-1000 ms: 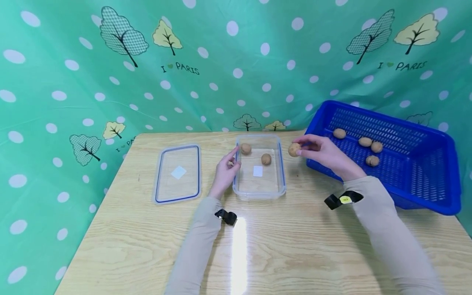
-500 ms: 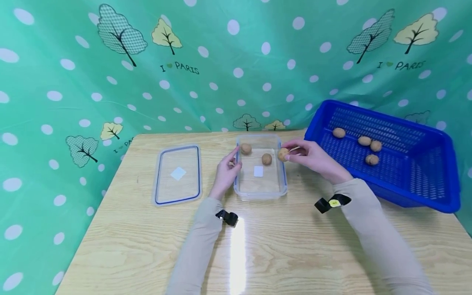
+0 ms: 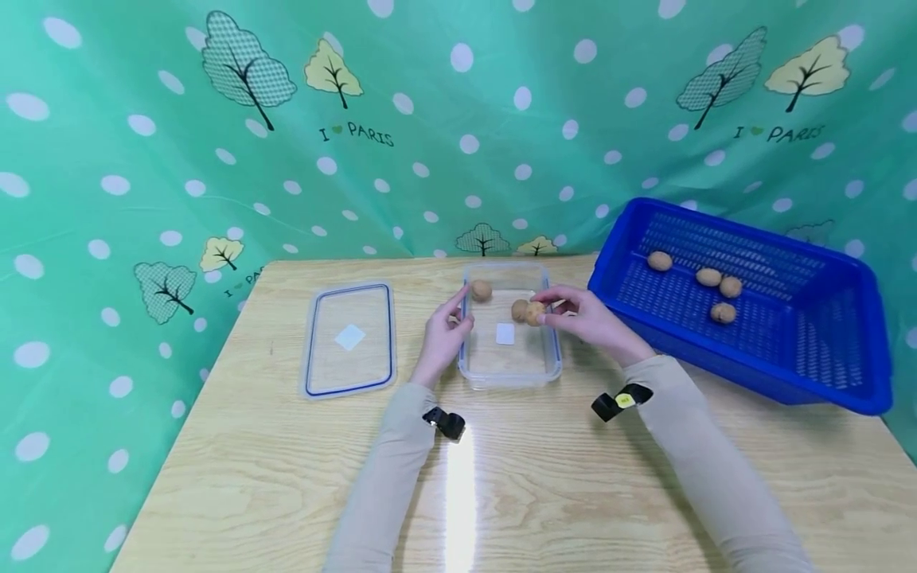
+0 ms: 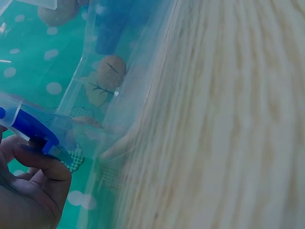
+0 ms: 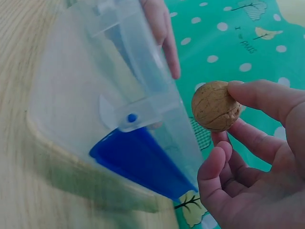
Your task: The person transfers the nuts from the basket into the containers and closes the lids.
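A walnut (image 5: 216, 106) is pinched between the thumb and fingers of my right hand (image 3: 583, 320), over the right part of a clear plastic food container (image 3: 510, 377). My left hand (image 3: 440, 338) is at the container's left side; in the left wrist view its thumb and fingers hold the blue latch (image 4: 32, 126) at the rim. Inside the container lie two walnuts, one walnut (image 3: 481, 290) in the far left corner and another walnut (image 3: 519, 310) beside the held one in the head view. A white square label (image 3: 505, 333) shows at the container's bottom.
A blue plastic basket (image 3: 834, 318) stands at the right with several walnuts (image 3: 723, 313) in it. To the left, a clear lid (image 3: 349, 380) with a blue seal lies flat on the wooden table (image 3: 544, 485). A green dotted cloth (image 3: 430, 103) hangs behind.
My right hand has moved left with its walnut, from beside the basket, across the container's right rim, to over the container. The left hand has stayed at the container's left side.
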Available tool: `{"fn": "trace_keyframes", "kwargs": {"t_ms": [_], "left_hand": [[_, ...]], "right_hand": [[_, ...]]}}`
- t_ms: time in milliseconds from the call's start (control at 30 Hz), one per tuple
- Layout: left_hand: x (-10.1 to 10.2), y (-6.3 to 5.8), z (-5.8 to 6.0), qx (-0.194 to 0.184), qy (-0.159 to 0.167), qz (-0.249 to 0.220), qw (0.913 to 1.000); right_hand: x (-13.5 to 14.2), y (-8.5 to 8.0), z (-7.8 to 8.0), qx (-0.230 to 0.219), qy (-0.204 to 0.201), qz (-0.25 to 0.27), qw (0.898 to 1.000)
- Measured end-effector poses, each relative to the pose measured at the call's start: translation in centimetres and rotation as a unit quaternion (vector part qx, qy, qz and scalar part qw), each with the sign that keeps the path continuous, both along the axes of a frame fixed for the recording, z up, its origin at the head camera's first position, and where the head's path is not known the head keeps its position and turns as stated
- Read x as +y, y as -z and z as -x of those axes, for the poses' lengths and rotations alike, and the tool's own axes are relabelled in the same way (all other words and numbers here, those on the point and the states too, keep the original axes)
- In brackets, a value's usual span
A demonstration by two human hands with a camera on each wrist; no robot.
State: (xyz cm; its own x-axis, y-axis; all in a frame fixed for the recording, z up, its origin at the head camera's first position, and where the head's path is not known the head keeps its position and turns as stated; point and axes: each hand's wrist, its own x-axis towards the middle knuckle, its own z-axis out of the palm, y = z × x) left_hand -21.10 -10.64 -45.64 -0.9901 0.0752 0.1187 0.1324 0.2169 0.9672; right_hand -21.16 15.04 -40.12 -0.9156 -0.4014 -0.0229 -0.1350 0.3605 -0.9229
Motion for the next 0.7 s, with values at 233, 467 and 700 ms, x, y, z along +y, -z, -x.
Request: {"fn": "trace_keyframes", "kwargs": {"t_ms": [233, 467, 700], "left_hand": [[0.2, -1.3, -0.7, -0.002, 0.007, -0.003, 1.0000], [0.5, -3.9, -2.2, -0.002, 0.014, 0.003, 0.9999], [0.3, -0.7, -0.5, -0.003, 0.000, 0.002, 1.0000]], "right_hand": [[0.1, 0.8, 0.2, -0.004, 0.016, 0.004, 1.000], [0.0, 1.2, 0.3, -0.003, 0.029, 0.004, 1.000], [-0.4, 1.1, 0.4, -0.013, 0.046, 0.019, 0.999]]}}
